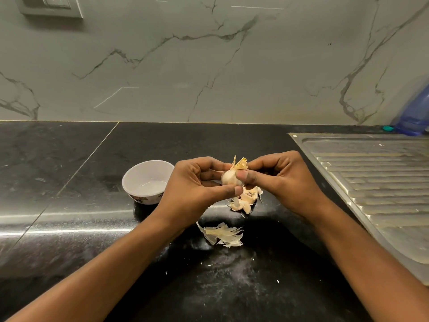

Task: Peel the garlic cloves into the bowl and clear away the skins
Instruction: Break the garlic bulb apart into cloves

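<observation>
Both hands hold a garlic bulb (229, 177) above the black counter. My left hand (195, 184) grips its left side with thumb and fingers. My right hand (278, 177) pinches its right side, fingers at the dry papery tip. Under the bulb lie several loose unpeeled cloves (246, 202). A heap of papery skins (222, 234) lies nearer to me. The white bowl (130, 180) stands just left of my left hand and looks empty.
A steel sink drainboard (371, 182) fills the right side of the black counter (69, 205). A blue plastic bottle (415, 112) stands at the back right by the marble wall. Small skin flecks dot the counter near me.
</observation>
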A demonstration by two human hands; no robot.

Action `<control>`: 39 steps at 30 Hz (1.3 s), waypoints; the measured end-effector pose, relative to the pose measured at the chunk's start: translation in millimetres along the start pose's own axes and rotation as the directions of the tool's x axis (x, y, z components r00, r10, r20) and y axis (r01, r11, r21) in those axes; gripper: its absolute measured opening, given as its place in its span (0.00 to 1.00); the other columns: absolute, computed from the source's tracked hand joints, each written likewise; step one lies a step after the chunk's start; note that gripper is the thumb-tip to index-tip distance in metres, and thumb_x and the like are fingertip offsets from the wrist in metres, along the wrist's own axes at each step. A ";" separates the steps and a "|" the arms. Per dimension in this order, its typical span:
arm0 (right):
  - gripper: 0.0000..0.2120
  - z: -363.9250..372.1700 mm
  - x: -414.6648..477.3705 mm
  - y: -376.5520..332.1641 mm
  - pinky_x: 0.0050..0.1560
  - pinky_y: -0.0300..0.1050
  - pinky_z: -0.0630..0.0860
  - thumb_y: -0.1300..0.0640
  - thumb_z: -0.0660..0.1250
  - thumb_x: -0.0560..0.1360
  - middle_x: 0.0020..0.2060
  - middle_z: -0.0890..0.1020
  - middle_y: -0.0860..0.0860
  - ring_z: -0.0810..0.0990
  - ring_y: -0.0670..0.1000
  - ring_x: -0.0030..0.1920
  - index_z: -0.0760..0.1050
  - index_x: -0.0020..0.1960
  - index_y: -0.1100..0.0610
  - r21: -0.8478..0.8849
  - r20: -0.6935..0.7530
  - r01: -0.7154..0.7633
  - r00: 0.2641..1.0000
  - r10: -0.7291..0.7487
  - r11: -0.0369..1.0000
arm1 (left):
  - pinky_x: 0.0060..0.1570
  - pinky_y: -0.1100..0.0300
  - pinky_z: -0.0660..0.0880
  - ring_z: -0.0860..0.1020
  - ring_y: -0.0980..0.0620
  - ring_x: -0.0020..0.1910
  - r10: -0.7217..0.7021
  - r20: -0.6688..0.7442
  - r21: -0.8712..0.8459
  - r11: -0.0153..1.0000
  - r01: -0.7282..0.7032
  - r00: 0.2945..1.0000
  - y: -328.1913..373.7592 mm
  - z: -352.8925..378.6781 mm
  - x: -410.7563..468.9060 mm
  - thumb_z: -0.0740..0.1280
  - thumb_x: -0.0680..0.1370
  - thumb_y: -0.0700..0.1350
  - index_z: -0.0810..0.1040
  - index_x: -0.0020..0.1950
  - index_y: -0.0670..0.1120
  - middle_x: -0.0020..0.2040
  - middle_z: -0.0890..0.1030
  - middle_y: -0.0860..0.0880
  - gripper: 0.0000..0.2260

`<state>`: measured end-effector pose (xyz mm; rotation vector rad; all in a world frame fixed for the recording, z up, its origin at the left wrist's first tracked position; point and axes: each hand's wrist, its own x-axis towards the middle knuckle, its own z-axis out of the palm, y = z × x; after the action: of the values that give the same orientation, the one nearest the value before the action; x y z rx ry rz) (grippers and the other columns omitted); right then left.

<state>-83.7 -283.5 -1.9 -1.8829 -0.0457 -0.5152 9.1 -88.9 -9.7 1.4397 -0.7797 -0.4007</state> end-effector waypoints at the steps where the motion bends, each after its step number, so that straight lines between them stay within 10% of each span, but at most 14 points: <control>1: 0.08 2.1 -0.5 -0.7 0.46 0.45 0.86 0.60 0.77 0.74 0.44 0.90 0.54 0.89 0.57 0.44 0.88 0.51 0.61 0.013 -0.022 0.015 1.000 -0.015 1.000 | 0.51 0.53 0.85 0.88 0.44 0.49 -0.003 -0.009 -0.013 1.000 0.003 1.000 0.7 0.3 -0.4 0.81 0.69 0.34 0.84 0.56 0.39 0.50 0.89 0.44 0.17; 25: 0.08 20.7 -2.5 -4.8 0.42 0.40 0.84 0.63 0.72 0.75 0.46 0.89 0.59 0.89 0.54 0.43 0.86 0.52 0.63 0.370 -0.154 -0.022 0.984 0.085 0.929 | 0.44 0.59 0.84 0.87 0.42 0.52 -0.294 0.064 -0.505 0.815 0.285 0.954 17.3 -1.2 0.7 0.75 0.68 0.36 0.81 0.56 0.37 0.53 0.87 0.40 0.18; 39: 0.10 6.8 -0.2 -5.8 0.45 0.43 0.86 0.62 0.75 0.74 0.43 0.89 0.60 0.89 0.56 0.42 0.86 0.53 0.66 0.207 -0.097 -0.041 0.993 0.062 0.978 | 0.52 0.53 0.85 0.87 0.42 0.55 -0.263 0.028 -0.402 0.880 0.252 0.964 15.1 -5.4 2.2 0.77 0.66 0.34 0.79 0.58 0.38 0.55 0.87 0.40 0.21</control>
<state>-83.2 -275.1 1.3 -1.6503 0.0175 -0.5497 11.2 -84.5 5.7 1.1544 -0.4462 -0.7035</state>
